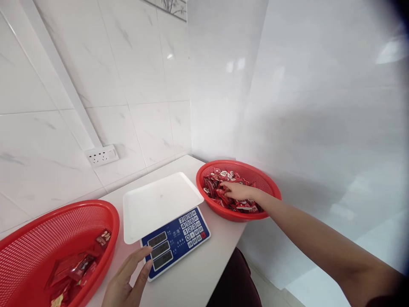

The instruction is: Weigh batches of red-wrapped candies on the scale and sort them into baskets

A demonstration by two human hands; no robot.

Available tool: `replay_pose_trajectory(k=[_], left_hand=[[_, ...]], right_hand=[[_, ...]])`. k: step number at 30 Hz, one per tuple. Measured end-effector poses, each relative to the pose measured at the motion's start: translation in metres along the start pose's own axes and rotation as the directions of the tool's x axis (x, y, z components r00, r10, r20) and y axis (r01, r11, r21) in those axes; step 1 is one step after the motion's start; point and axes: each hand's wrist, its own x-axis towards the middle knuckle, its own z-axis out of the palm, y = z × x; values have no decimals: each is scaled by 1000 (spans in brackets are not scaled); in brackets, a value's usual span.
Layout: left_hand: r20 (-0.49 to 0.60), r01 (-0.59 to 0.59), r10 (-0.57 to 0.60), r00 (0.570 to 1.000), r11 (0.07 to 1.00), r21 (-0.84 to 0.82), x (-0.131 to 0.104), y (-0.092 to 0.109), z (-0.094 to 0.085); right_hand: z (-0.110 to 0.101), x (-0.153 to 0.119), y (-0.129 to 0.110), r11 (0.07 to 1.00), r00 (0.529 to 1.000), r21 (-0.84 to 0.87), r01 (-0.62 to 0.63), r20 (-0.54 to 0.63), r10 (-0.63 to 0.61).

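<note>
My right hand (237, 191) reaches into the right red plastic basket (271, 189), its fingers apart and touching small red-wrapped snack packets (246, 204). Part of its fingertips is lost among the wrappers, and I see no packet lifted. At the left edge of a digital weighing scale (175, 239), my left hand (131, 273) is open, thumb and forefinger apart beside the displays. The scale has a blue keypad panel and a bare white pan (159, 204). Another red basket (110, 213), at the left, holds several red packets (78, 270).
Both baskets and the scale stand on a white table (191, 285) pushed against a marbled tile wall (143, 128). A smooth pale wall rises close behind the right basket. A power socket (102, 156) sits low on the tiles. My dark-clothed leg (238, 281) is below the table edge.
</note>
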Motion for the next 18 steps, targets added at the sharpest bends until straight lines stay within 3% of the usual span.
replay_pose_trajectory(k=[4, 7, 18], left_hand=[[-91, -21, 12, 996, 995, -99, -2, 12, 11], [-90, -47, 34, 995, 989, -140, -3, 18, 17], [-124, -100, 85, 989, 988, -116, -7, 16, 14]], right_hand=[[15, 3, -13, 998, 999, -59, -22, 23, 23], [21, 5, -15, 994, 999, -102, -42, -13, 41], [9, -6, 4, 999, 990, 14, -32, -139, 34]])
